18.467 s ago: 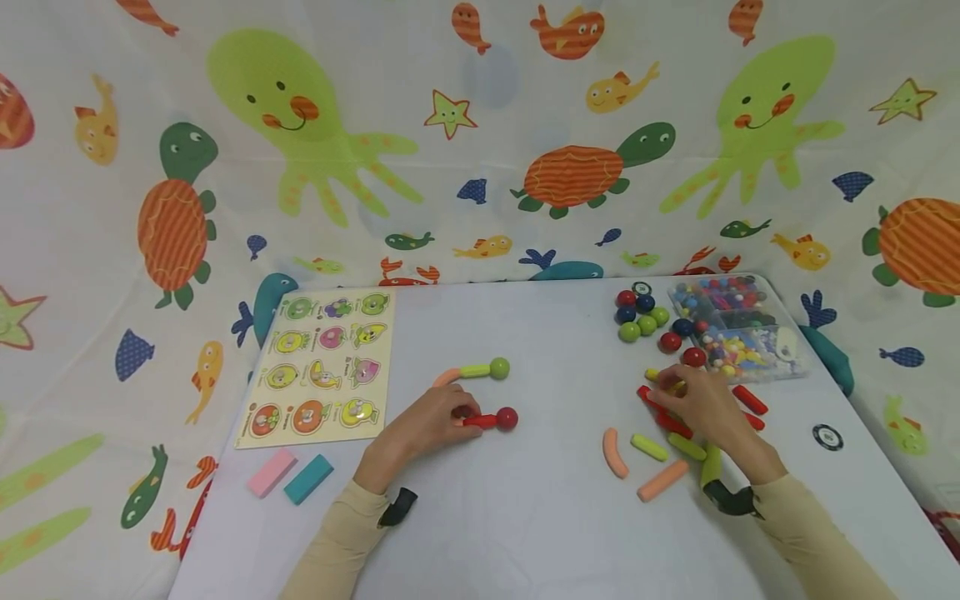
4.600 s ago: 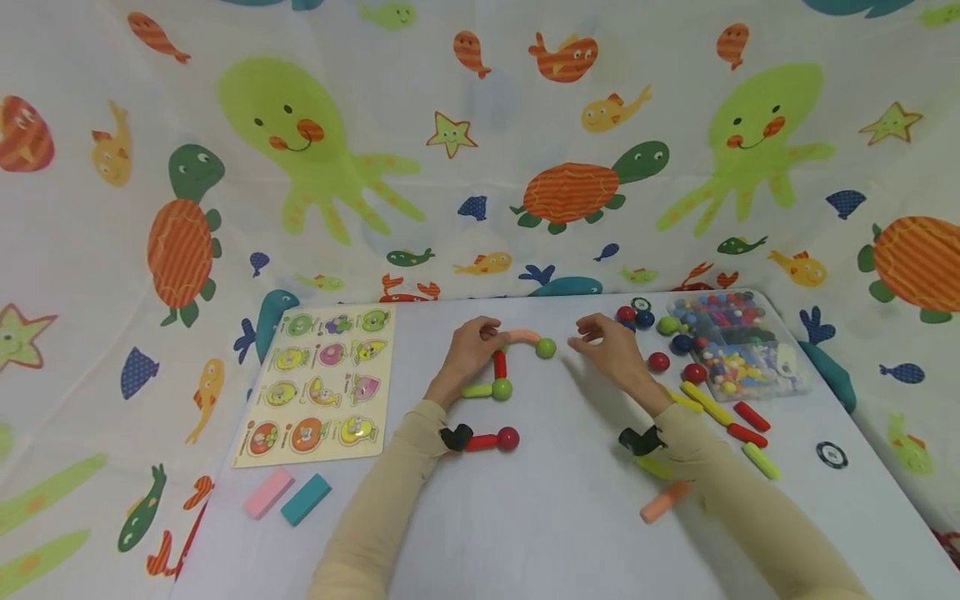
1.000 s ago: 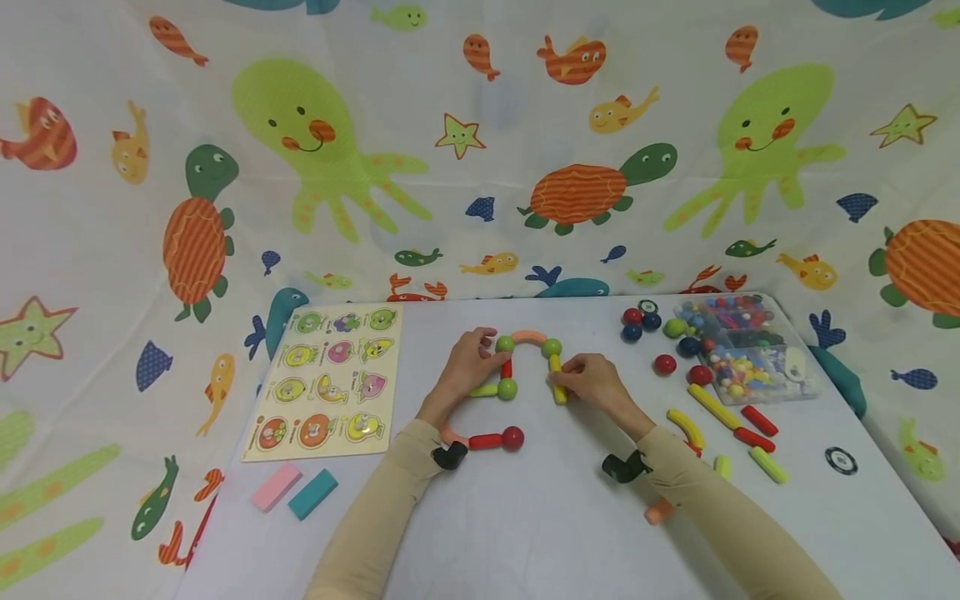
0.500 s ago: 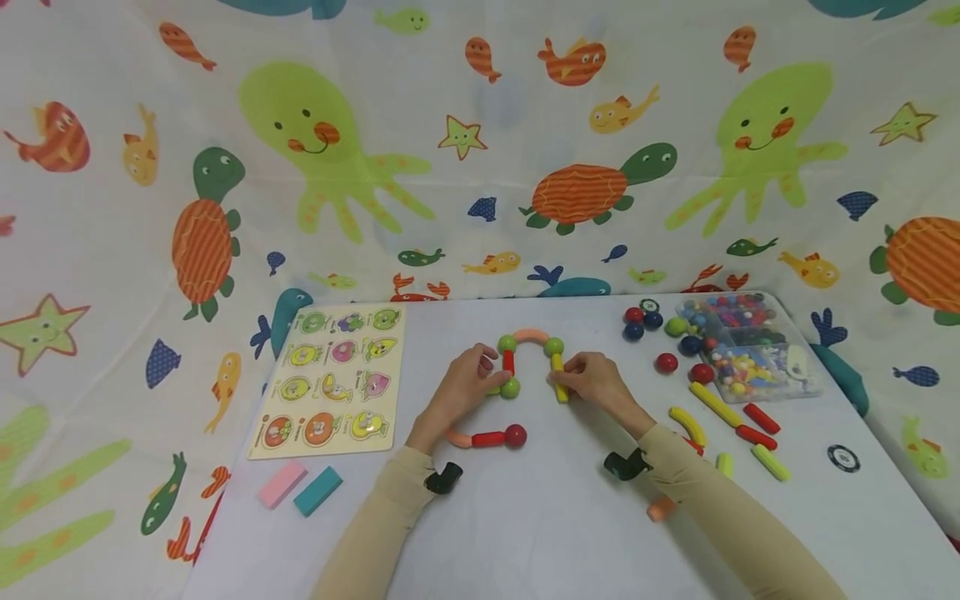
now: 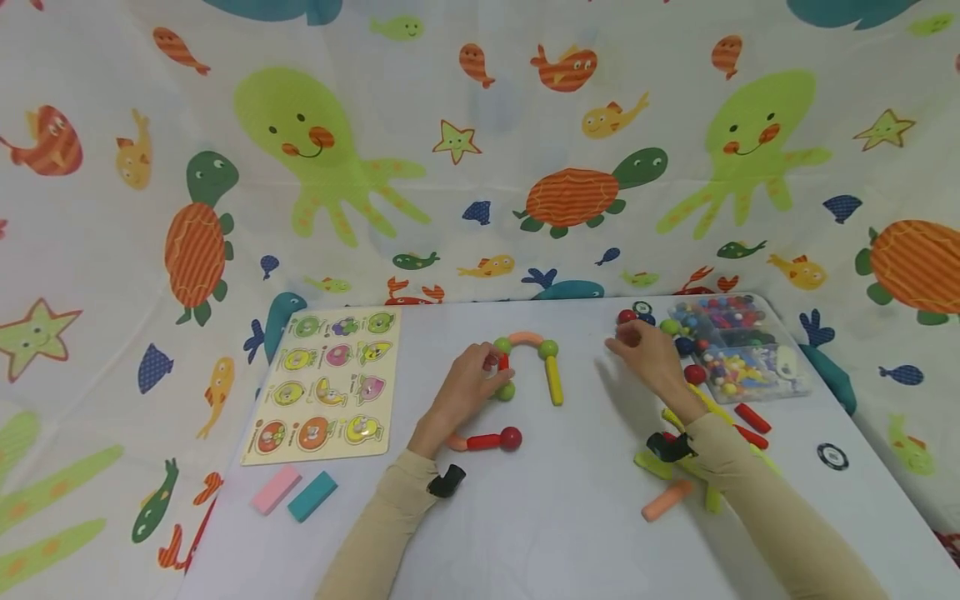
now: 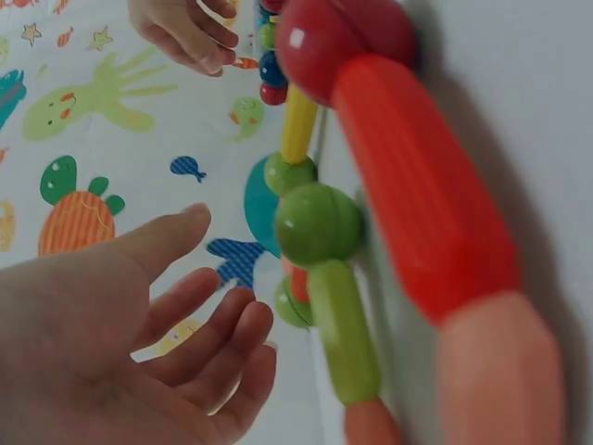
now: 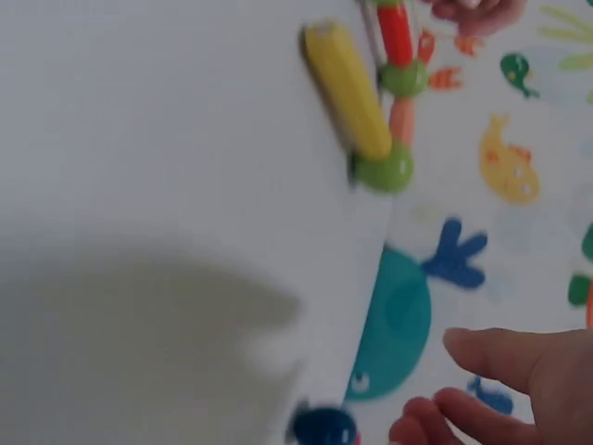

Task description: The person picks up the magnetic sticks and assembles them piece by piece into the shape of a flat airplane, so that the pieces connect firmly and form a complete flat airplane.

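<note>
A chain of magnetic-looking rods and balls lies mid-table: green balls (image 5: pixel 548 349), a red rod (image 5: pixel 504 363), an arched peach rod (image 5: pixel 525 337) and a yellow rod (image 5: pixel 554 381) pointing toward me. My left hand (image 5: pixel 467 387) hovers beside the chain's left side; in the left wrist view its fingers are loosely bent and hold nothing. Nearer me lies a second piece, a red ball (image 5: pixel 511 438) joined to another red rod (image 6: pixel 426 185) and a peach rod. My right hand (image 5: pixel 651 358), empty with fingers loosely bent, is in the air near the loose balls at right.
Loose balls, including a red ball (image 5: pixel 695 374), sit beside a clear compartment box (image 5: pixel 795 385) of beads. Loose rods, including a peach rod (image 5: pixel 667 501), lie under and around the right forearm. A fruit puzzle board (image 5: pixel 251 446), pink block (image 5: pixel 276 489) and teal block (image 5: pixel 312 497) are left.
My right hand has let go of the yellow rod, now at the arch's right ball, and moved right. My left hand has come slightly nearer me. Over the longer span, the chain grew.
</note>
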`<state>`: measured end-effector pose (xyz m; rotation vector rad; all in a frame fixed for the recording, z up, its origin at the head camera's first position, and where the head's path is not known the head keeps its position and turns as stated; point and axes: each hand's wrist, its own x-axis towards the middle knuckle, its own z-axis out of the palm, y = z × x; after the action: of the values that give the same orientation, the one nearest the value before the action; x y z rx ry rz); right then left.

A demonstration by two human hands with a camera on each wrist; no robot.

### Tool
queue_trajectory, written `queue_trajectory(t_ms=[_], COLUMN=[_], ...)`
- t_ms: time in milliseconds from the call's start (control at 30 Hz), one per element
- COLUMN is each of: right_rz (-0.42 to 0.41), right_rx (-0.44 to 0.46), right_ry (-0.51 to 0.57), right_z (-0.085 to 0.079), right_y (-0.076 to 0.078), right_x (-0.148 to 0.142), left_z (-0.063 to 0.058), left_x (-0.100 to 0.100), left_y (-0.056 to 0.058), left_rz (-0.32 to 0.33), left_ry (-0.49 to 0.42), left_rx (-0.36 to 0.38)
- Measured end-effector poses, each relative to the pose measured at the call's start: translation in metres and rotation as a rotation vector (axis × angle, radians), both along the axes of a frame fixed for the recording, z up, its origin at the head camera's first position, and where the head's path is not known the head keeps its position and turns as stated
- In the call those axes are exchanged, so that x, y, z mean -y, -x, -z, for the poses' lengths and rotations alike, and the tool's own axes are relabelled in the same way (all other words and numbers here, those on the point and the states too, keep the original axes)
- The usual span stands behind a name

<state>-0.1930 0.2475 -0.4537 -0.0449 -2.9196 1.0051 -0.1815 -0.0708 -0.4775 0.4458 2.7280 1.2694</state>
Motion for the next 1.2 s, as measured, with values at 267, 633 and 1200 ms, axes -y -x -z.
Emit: queue_trajectory(t_ms=[267,633,1200], right_rz=[-0.01,-0.06,-0.051], right_rx=[0.086,0.122,0.18], right_ry=[-0.148,-0.155,-0.156], right_z=[-0.003,0.012,0.011], right_y=[-0.003,-0.008,-0.015], right_x=[-0.048,-0.063,-0.053], left_z=[-0.02,-0.004,0.007], left_x=[-0.029,-0.055,-0.067], left_y=[0.01,0.028,0.028], left_rz=[0.18,0.337,0.372], left_ry=[-0.073,-0.022,0.125], left_rx=[-0.015,0.051,0.099])
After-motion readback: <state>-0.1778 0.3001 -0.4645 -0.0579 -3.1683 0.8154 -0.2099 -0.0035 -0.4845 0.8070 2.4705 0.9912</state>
